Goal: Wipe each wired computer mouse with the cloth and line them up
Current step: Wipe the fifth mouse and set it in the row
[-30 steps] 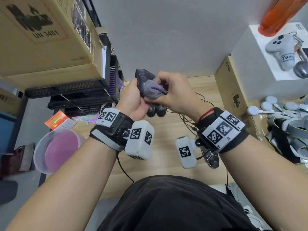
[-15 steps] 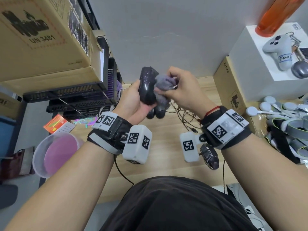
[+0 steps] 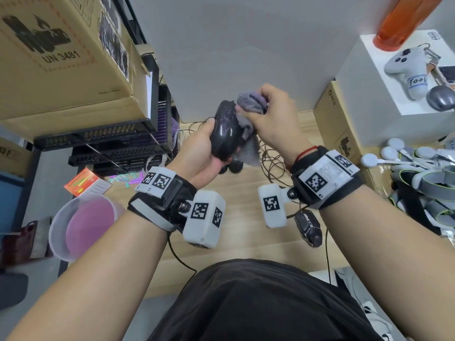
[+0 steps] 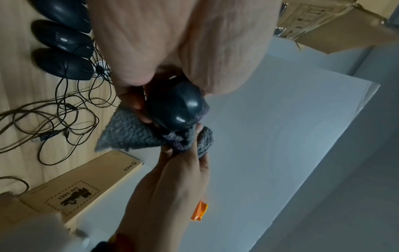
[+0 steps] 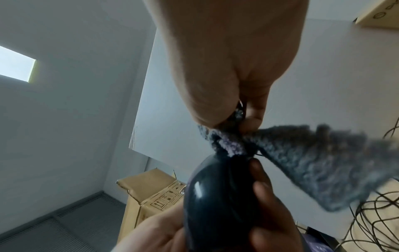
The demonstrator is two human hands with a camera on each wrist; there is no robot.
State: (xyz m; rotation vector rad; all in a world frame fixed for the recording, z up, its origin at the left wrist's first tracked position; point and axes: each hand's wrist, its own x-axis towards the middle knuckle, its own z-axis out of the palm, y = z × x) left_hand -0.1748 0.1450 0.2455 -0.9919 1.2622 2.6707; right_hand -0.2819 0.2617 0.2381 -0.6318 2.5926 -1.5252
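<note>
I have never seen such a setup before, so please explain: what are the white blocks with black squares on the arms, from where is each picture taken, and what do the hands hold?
No machine here: a person works with two bare hands. The white blocks are small cameras strapped to the wrists; the black squares are printed markers.

The wide picture comes from a camera on the head, looking down at the wooden desk. The other two come from the wrist cameras, looking along each hand.

The left hand holds a glossy black mouse in the air. The right hand grips a grey cloth and presses it against the mouse.

On the desk, three more black mice lie side by side in the left wrist picture, with tangled cables beside them. Another dark mouse lies near the right wrist.
</note>
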